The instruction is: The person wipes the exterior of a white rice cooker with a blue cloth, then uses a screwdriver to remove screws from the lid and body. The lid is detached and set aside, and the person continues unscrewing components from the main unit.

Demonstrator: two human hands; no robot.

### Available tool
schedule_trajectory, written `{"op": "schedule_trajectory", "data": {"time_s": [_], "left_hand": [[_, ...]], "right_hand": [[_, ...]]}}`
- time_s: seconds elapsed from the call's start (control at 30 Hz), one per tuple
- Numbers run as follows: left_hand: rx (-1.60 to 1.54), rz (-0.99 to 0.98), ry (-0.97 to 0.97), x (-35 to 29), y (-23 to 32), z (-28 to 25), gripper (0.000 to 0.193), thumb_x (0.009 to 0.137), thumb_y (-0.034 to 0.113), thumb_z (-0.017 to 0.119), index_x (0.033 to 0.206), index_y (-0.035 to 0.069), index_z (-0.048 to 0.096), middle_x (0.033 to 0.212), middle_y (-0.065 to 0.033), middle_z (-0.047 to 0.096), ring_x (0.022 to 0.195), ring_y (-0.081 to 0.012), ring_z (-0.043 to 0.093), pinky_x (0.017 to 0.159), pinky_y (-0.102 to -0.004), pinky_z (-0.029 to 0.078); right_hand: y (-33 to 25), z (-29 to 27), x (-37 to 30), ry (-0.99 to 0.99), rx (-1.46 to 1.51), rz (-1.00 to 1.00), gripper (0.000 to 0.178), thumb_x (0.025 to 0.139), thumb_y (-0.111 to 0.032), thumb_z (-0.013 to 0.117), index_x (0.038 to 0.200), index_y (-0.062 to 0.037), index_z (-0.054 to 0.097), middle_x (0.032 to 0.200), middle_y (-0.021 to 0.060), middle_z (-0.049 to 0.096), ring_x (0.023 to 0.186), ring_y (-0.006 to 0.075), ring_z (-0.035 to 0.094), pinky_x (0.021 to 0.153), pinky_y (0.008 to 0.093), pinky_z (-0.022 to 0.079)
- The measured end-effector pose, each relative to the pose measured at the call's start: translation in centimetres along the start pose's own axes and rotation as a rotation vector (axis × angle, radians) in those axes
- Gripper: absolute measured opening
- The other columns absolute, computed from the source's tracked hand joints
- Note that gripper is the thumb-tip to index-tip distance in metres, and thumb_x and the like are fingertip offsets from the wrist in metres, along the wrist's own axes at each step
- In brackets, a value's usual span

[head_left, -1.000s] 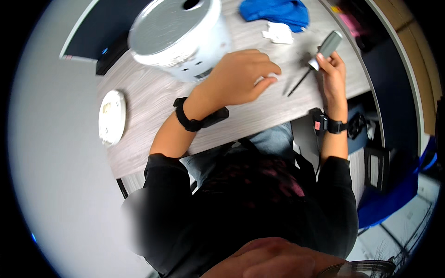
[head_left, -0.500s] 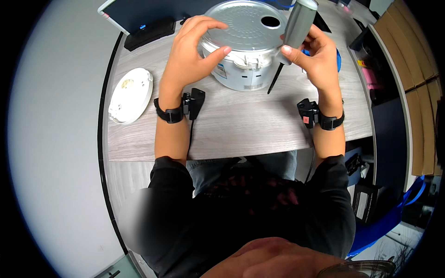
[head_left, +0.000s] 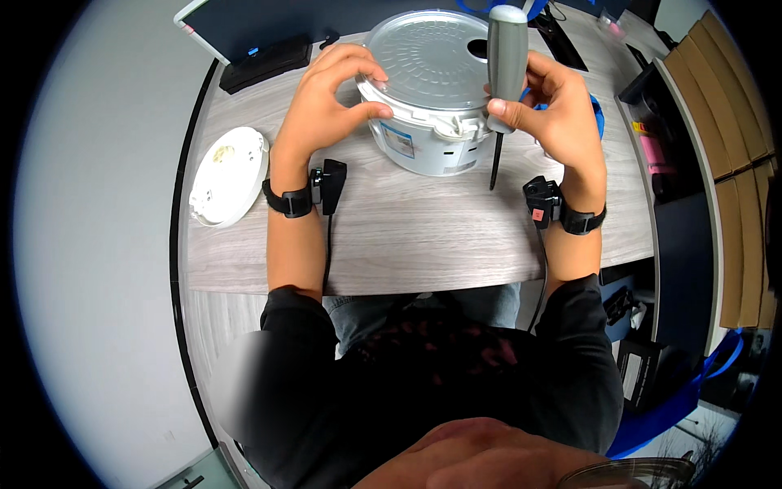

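Observation:
A round white rice cooker (head_left: 423, 138) with a silver, dimpled metal top (head_left: 432, 61) and a dark round hole in it stands at the far middle of the desk. My left hand (head_left: 326, 102) grips its left rim, fingertips on the metal edge and thumb at the side. Between the thumb and fingers of my right hand (head_left: 558, 106) is a grey-handled screwdriver (head_left: 509, 65), nearly upright. Its black shaft points down in front of the cooker's right side, and the tip appears to touch nothing. The right fingers are partly hidden behind the handle.
On the left of the desk (head_left: 407, 236) lies a white oval cover (head_left: 232, 175), its inner side up. Behind it sit a black box-like stand (head_left: 265, 65) and a dark screen. Something blue (head_left: 597, 118) is partly hidden behind my right hand. Cardboard boxes (head_left: 717, 114) line the right.
The cooker has turned so that its blue-edged label shows more. My left fingers have come in onto its rim. The screwdriver has swung from a slant to nearly upright.

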State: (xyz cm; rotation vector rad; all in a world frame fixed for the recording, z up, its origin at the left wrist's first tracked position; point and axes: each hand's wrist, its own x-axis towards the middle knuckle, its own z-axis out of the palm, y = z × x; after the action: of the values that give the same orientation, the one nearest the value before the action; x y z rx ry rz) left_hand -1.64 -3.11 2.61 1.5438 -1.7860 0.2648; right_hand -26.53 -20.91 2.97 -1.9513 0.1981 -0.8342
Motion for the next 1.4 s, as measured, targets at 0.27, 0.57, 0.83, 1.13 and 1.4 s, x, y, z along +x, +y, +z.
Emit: {"op": "schedule_trajectory", "data": {"time_s": [0.27, 0.57, 0.83, 1.13, 1.4], "left_hand": [[0.125, 0.101, 0.153, 0.8, 1.8, 5.2, 0.045, 0.058, 0.04, 0.096, 0.084, 0.014, 0.07, 0.091, -0.0002, 0.063, 0.092, -0.0222, 0.056, 0.085, -0.035, 0.042], [0.019, 0.004, 0.072, 1.3, 5.1, 6.0, 0.048, 0.063, 0.018, 0.093, 0.104, 0.011, 0.07, 0.098, -0.0023, 0.065, 0.1, -0.0229, 0.058, 0.086, -0.0369, 0.046], [-0.149, -0.014, -0.082, 0.0, -0.4, 1.2, 0.05, 0.066, 0.003, 0.089, 0.113, 0.009, 0.072, 0.115, -0.0065, 0.067, 0.109, -0.025, 0.061, 0.093, -0.0359, 0.05], [-0.056, 0.093, -0.017, 0.7, 0.8, 3.0, 0.043, 0.062, 0.013, 0.094, 0.1, 0.009, 0.075, 0.099, -0.0025, 0.066, 0.092, -0.0188, 0.06, 0.074, -0.03, 0.051], [0.062, 0.146, 0.046, 0.9, 3.5, 5.5, 0.041, 0.061, 0.025, 0.096, 0.094, 0.012, 0.075, 0.091, -0.0013, 0.066, 0.087, -0.0193, 0.06, 0.07, -0.0298, 0.049]], "right_hand": [[0.9, -0.1, 0.0, 0.04, 0.022, -0.025, 0.042, 0.076, -0.008, 0.087, 0.113, 0.0018, 0.071, 0.078, 0.0028, 0.068, 0.071, 0.0088, 0.063, 0.064, 0.0241, 0.05], [1.1, 1.2, 0.4, -0.021, 0.056, -0.018, 0.041, 0.076, -0.007, 0.087, 0.113, 0.0019, 0.071, 0.075, 0.0001, 0.065, 0.068, 0.0064, 0.059, 0.064, 0.0224, 0.049], [2.9, -0.6, 1.9, -0.204, 0.113, 0.08, 0.048, 0.084, -0.005, 0.081, 0.127, 0.0025, 0.063, 0.102, 0.0148, 0.076, 0.092, 0.0169, 0.074, 0.078, 0.027, 0.06], [4.1, -1.0, 2.1, -0.034, -0.018, -0.004, 0.031, 0.082, -0.009, 0.084, 0.106, 0.0033, 0.069, 0.072, 0.0006, 0.064, 0.066, 0.0072, 0.059, 0.061, 0.0225, 0.046], [2.2, -1.2, 1.9, 0.022, 0.274, 0.147, 0.041, 0.08, 0.002, 0.082, 0.118, 0.0041, 0.064, 0.09, 0.0019, 0.068, 0.074, 0.0068, 0.062, 0.065, 0.0218, 0.052]]}}
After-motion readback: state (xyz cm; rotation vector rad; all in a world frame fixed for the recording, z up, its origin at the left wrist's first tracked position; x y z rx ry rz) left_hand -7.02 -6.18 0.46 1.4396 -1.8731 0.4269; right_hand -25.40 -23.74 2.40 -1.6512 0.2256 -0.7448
